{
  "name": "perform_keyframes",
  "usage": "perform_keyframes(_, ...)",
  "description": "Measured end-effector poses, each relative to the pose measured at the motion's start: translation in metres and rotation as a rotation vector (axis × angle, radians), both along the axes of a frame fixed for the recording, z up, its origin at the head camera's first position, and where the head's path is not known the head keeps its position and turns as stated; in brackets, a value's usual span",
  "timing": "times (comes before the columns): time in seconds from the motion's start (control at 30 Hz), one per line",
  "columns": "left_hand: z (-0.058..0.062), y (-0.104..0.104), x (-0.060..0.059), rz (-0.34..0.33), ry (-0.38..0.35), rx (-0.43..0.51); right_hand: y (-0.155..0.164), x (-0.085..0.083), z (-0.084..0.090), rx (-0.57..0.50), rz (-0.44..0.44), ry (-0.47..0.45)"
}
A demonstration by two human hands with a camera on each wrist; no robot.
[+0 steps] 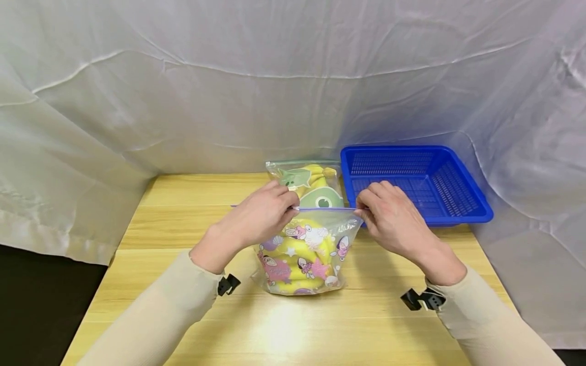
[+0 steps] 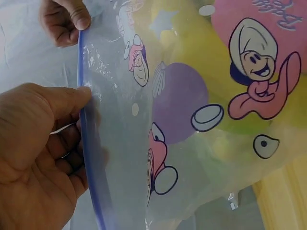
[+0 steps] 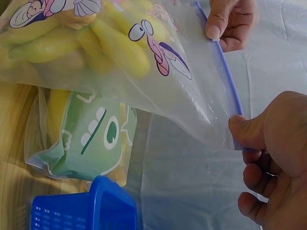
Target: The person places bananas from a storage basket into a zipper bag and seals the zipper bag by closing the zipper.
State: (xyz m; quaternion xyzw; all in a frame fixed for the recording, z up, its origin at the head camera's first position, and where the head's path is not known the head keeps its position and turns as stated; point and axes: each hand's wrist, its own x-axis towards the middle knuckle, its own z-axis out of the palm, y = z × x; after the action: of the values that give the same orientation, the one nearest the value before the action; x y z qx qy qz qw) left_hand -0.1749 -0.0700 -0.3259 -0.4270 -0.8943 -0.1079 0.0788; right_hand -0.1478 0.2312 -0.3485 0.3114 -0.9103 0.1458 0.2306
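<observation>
A clear zip bag point(image 1: 302, 254) with pink and purple cartoon prints stands on the table, yellow bananas point(image 3: 120, 48) showing through its plastic. Along its top runs a purple zip strip point(image 1: 322, 208). My left hand point(image 1: 263, 211) pinches this strip left of the middle, thumb point(image 2: 72, 98) on the near side. At the strip's right end my right hand point(image 1: 391, 218) pinches the corner between thumb and fingers. Behind it stands a second zip bag point(image 1: 316, 190) with green cartoon prints, also holding bananas; its lower part is hidden.
A blue plastic basket point(image 1: 458, 190) with slotted walls stands at the back right, beside the green-printed bag. The wooden table point(image 1: 183, 223) ends at a grey-white cloth point(image 1: 256, 101) hanging behind and on both sides.
</observation>
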Motion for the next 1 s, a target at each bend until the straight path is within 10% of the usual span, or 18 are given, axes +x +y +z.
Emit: perform_keyframes(1.0,0.007,-0.034,-0.002,0.068,-0.039,0.033,0.002,-0.003,-0.001,-0.003,-0.057,-0.02)
